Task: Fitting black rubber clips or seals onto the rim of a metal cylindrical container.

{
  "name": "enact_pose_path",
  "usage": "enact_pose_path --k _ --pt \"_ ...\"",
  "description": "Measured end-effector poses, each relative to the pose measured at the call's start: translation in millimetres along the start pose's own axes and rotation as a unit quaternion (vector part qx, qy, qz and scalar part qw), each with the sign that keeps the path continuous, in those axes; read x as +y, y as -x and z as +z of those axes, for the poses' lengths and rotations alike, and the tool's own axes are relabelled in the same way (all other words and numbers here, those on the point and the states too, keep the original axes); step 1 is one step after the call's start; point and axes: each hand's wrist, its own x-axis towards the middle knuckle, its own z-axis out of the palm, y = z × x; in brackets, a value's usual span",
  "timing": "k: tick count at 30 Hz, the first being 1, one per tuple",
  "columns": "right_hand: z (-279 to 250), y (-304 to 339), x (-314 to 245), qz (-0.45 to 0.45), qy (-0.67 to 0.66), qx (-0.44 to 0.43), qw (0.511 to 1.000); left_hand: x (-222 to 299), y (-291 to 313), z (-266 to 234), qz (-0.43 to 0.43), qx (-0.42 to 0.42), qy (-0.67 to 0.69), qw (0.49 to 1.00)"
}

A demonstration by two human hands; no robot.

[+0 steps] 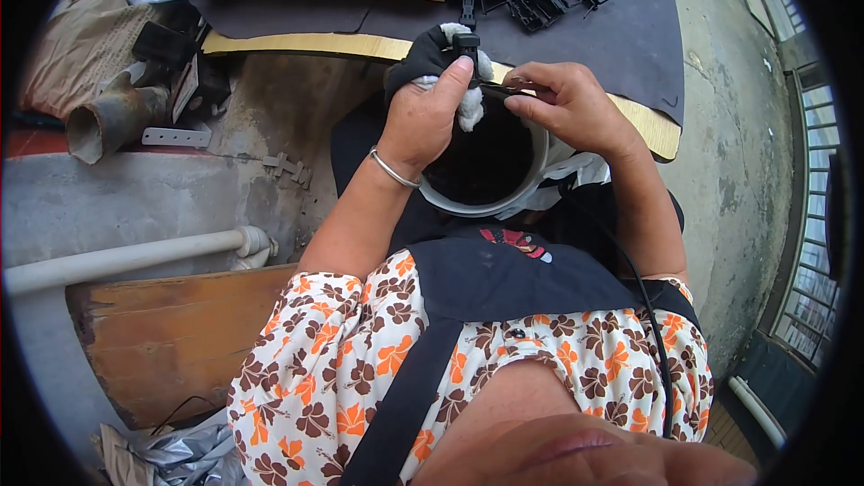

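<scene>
Black plastic, probably light, stiff and a little slick, the small part (465, 47) is pinched beneath the left hand's (430, 94) thumb, at the worktop's (630, 54) near edge, above the bucket (544, 162). The right hand (571, 103) pinches something thin, unclear. Its blocky body seems the safest hold; slender bits might snap.

There are two hands (425, 119) (576, 101), one bucket (486, 210), one bracelet (392, 170).

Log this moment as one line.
left hand: grips black part | right hand: pinches thin object | bucket: beneath hands | parts pile: on table
</scene>
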Motion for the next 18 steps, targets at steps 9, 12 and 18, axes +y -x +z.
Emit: enact_pose_path --k 9,12,18 --pt "6.6 -0.5 2.1 -0.073 -0.128 0.059 0.987 6.7 4.2 4.1 -0.006 -0.111 -0.116 0.987" --pt "7.8 -1.6 2.6 -0.028 -0.135 0.029 0.99 4.1 4.0 7.2 0.041 -0.137 -0.174 0.974" --pt "8.7 -0.4 -4.4 -0.054 -0.025 0.013 0.998 4.2 4.2 2.9 -0.057 -0.089 -0.115 0.988"
